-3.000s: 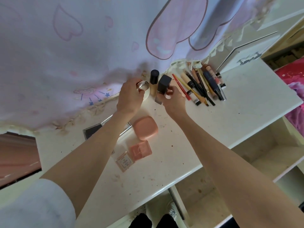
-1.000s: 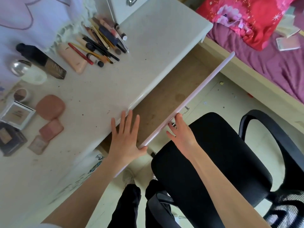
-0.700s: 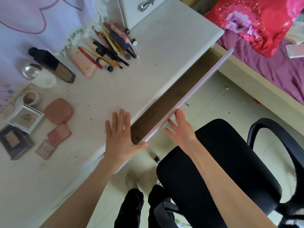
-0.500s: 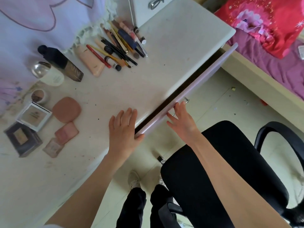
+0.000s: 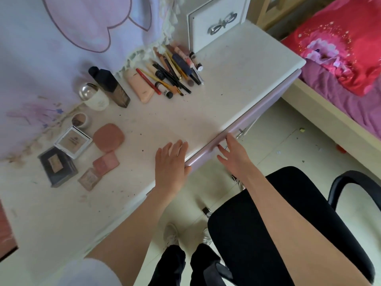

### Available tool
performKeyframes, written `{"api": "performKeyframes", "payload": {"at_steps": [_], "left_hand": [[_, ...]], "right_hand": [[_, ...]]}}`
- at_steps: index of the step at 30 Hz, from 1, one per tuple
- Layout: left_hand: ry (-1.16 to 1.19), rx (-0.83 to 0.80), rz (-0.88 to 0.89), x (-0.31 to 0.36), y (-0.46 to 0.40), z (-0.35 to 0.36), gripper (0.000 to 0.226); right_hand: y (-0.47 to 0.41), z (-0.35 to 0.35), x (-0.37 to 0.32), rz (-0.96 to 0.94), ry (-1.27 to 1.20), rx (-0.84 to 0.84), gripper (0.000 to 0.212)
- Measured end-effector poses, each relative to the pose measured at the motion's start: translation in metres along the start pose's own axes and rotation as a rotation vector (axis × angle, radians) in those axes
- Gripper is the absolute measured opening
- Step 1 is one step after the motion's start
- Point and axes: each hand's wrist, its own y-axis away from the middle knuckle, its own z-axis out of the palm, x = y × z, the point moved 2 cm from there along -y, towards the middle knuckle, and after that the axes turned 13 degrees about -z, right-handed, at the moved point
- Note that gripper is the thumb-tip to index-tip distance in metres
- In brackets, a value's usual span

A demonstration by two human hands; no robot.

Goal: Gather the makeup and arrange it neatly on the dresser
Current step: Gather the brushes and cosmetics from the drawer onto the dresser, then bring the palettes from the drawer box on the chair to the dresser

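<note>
Makeup lies on the white dresser top (image 5: 206, 112). At the back is a row of pencils and brushes (image 5: 175, 73), with a peach tube (image 5: 140, 87), a dark foundation bottle (image 5: 112, 87) and a white jar (image 5: 94, 98) to their left. Compacts and palettes (image 5: 82, 151) sit at the left. My left hand (image 5: 171, 164) rests flat on the dresser's front edge, thumb against the pink drawer front (image 5: 247, 124). My right hand (image 5: 233, 153) presses straight fingers on that drawer front near its handle. The drawer is pushed in.
A black office chair (image 5: 288, 223) stands close behind my right arm. A bed with a red pillow (image 5: 340, 42) and purple sheet lies at the right. A small white drawer unit (image 5: 216, 23) stands at the dresser's back. A patterned cloth (image 5: 72, 38) hangs over the back left.
Three seconds ago both hands were setting bottles at the back of the dresser. Over the last second they pushed the open drawer in until it shut.
</note>
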Motion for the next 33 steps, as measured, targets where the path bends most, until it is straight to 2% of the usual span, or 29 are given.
{"api": "performKeyframes", "payload": {"at_steps": [3,6,9,14,17,19,26,29,33], "left_hand": [[0.013,-0.135,0.029,-0.002,-0.006,-0.015,0.060],[0.026,-0.223,0.053,-0.017,-0.008,-0.036,0.057],[0.097,-0.075,0.041,-0.041,0.004,-0.076,0.064],[0.168,0.168,-0.026,-0.109,0.045,-0.156,0.068],[0.211,0.288,-0.127,-0.166,0.084,-0.192,0.062],[0.203,0.337,-0.217,-0.203,0.114,-0.207,0.058],[0.164,0.438,-0.738,-0.325,0.235,-0.240,0.063],[0.185,0.516,-0.960,-0.349,0.298,-0.248,0.071],[0.213,0.623,-1.213,-0.343,0.372,-0.237,0.074]], "right_hand": [[0.010,0.001,-0.013,-0.059,0.384,-0.083,0.039],[0.027,0.012,-0.031,-0.225,0.848,-0.183,0.048],[0.053,0.035,-0.056,-0.450,1.113,-0.287,0.058],[0.110,0.110,-0.086,-0.857,1.526,-0.347,0.063],[0.151,0.173,-0.079,-1.058,1.588,-0.449,0.066],[0.175,0.221,-0.068,-1.180,1.581,-0.584,0.071],[0.256,0.379,-0.015,-1.356,1.630,-1.114,0.063],[0.294,0.424,0.019,-1.440,1.566,-1.341,0.063],[0.346,0.451,0.062,-1.486,1.451,-1.653,0.063]]}}
